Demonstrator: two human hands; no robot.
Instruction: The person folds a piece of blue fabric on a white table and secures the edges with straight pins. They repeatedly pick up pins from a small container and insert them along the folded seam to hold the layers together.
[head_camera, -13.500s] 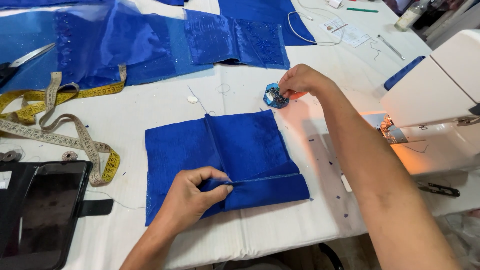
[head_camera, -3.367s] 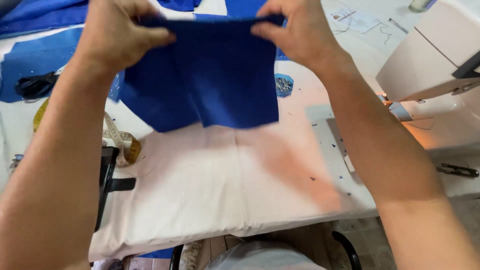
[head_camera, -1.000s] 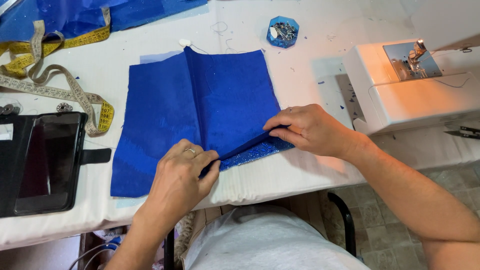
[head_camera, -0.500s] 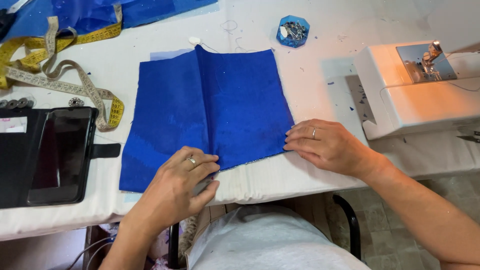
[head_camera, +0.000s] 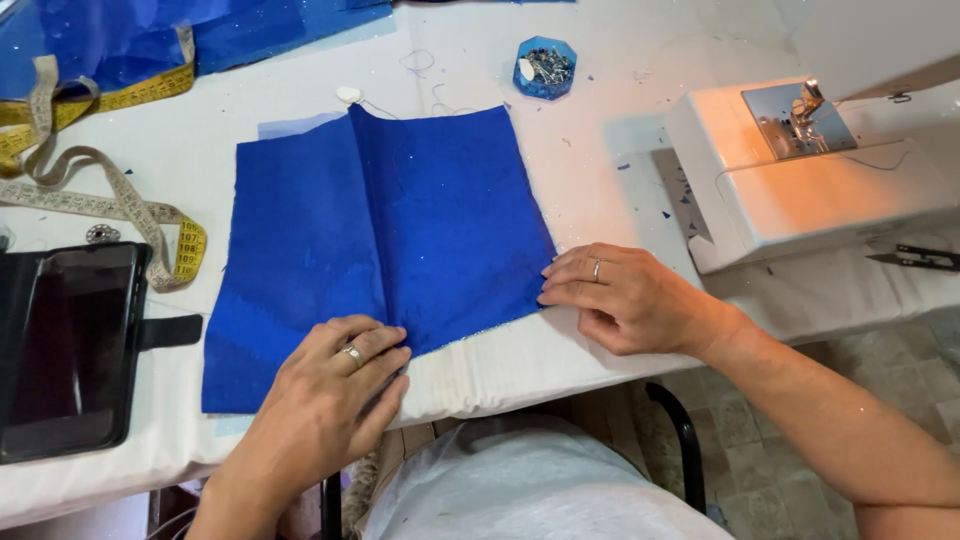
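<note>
Sewing machine (head_camera: 800, 170), pin box (head_camera: 545, 67), tape measures (head_camera: 120, 200), phone (head_camera: 65, 350)

1. Blue cloth (head_camera: 400, 230): near edge hidden under left hand (head_camera: 335, 385); right corner covered by fingertips of right hand (head_camera: 625, 300).
2. Sewing machine (head_camera: 800, 170): cut off by right and top edges; only bed, needle area and part of the body show.
3. Tape measure (head_camera: 110, 195): runs out at the left edge.
4. Black phone case (head_camera: 70, 350): left side cut off; screen dark, nothing readable.
5. Blue pin box (head_camera: 545, 68): contents too small to tell apart.
6. More blue fabric (head_camera: 150, 35): cut off at the top edge.
7. Small black tool (head_camera: 915, 257): partly out of view, too small to identify.
</note>
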